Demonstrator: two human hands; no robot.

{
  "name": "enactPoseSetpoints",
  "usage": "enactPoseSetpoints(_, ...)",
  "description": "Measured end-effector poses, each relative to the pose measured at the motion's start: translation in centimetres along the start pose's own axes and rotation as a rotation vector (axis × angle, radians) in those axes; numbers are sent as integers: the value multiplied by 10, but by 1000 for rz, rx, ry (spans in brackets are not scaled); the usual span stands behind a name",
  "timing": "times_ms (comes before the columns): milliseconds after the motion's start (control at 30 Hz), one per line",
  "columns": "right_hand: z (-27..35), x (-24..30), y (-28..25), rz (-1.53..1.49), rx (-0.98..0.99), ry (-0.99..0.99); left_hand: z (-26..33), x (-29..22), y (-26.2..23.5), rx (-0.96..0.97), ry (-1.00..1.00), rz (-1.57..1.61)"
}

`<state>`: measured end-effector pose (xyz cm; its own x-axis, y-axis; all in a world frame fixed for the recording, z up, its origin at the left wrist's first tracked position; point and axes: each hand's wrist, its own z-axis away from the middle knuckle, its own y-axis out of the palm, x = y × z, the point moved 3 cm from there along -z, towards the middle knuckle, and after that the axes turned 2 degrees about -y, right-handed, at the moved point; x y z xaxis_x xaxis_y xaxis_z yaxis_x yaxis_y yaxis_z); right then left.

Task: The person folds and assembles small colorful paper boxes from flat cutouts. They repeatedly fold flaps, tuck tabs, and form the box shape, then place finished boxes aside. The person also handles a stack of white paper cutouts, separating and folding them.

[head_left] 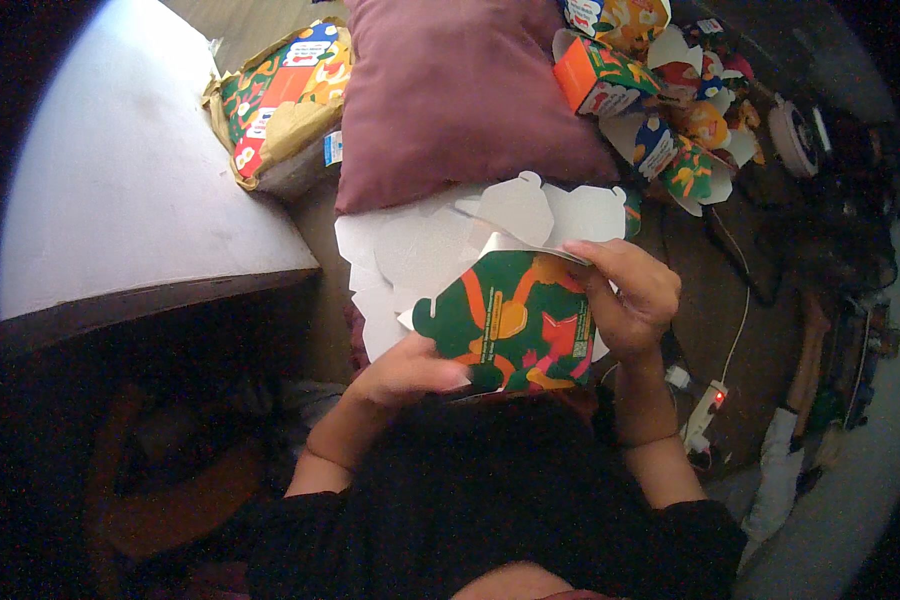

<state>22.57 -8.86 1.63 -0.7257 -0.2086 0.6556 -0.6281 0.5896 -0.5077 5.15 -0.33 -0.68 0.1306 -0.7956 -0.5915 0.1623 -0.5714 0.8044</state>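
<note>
Between my hands, close in front of my body, is a green printed cardboard takeaway box (510, 315), partly folded, with orange and pink shapes on it. My left hand (410, 370) grips its lower left edge, the thumb lying over the printed face. At its upper right, my right hand (632, 290) pinches the top edge between thumb and fingers. White flat box blanks (425, 250) lie just beyond it, their tabs and curved flaps showing. The box covers part of these blanks.
A mauve pillow (460, 90) lies ahead. Several folded printed boxes (610, 85) are heaped at the far right. An opened brown paper pack (290, 105) of printed cardboard stands far left, beside a white surface (140, 170). A lit power strip (708, 410) with cables lies at right.
</note>
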Motion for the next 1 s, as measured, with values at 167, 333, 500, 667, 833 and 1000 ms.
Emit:
enactPoseSetpoints(167, -6, 9, -5, -3, 99, -192, 5, 0, -7, -494, -305, -92)
enactPoseSetpoints(333, -6, 14, -16, -51, 287, -185, 2, -4, 3, -469, -399, -21)
enactPoseSetpoints(500, 3, 10, -7, 27, 310, -233, -1, -7, 6, -385, -272, 20)
enactPoseSetpoints(667, 19, 3, 0, -409, 225, 212, -1, -14, 8, -262, -281, -276)
enactPoseSetpoints(833, 33, 0, 9, -797, 2, 611, -4, -7, 7, -205, -196, -503)
enactPoseSetpoints(1000, 31, 16, 4, -645, 159, 168, -14, 4, -13, 137, 40, 710)
